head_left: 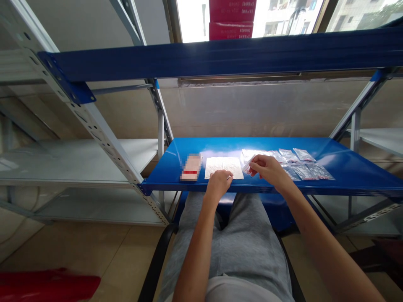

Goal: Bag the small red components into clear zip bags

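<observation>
Over the front edge of the blue shelf, my left hand (pixel 218 183) is closed at the near side of a white creased sheet (pixel 215 164) with a fold down its middle. A small pale bit shows at its fingertips, too small to name. My right hand (pixel 267 168) pinches a clear plastic bag (pixel 248 166) just right of the sheet. Beyond and beside that hand lie several flat clear plastic bags (pixel 304 172) in rows, with small contents I cannot make out. Left of the sheet is a blurred-out, tan block-like item (pixel 191 165) with a red band.
The blue shelf (pixel 355 172) is framed by grey metal uprights (pixel 94 121), with a blue crossbeam (pixel 220 58) above. Red boxes (pixel 232 19) stand by the window. White shelves (pixel 78 161) flank the left side. A red object (pixel 47 287) lies on the floor.
</observation>
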The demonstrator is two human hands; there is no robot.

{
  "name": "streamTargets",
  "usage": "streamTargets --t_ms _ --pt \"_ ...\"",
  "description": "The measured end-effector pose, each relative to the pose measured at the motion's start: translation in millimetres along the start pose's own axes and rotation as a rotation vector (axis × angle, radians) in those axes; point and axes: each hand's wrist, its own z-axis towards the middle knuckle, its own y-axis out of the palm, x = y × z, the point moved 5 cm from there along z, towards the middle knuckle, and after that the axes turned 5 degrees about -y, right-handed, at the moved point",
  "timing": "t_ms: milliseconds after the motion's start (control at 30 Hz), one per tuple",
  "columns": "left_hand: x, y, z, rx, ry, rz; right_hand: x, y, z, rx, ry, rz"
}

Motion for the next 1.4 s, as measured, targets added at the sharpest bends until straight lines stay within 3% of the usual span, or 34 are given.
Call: streamTargets --t_ms 300,433,533,800,1100,1400 --pt "3.7 -8.7 -1.4 0.072 0.046 -0.015 0.6 3.0 -0.2 -0.015 0.036 -0.01" --pt "23.6 -31.8 -6.3 0.159 0.118 -0.257 -1.5 9.6 -3.3 -0.053 0.042 0.081" --pt "44.0 -47.0 -13.2 0.127 0.169 -0.394 -9.7 15.1 -6.6 -0.086 0.018 0.138" --pt "62.4 -66.1 -24.9 0.132 0.189 -0.341 -27.3 18.3 -13.1 -0.069 -0.029 0.108" --pt "63.1 -63.9 -25.4 0.231 0.038 -0.143 -26.9 26.6 -14.5 0.026 -0.098 0.082" --pt "49.6 -64.1 -21.6 0.335 -0.109 -0.058 -16.0 25.2 -12.8 0.093 -0.01 0.038"
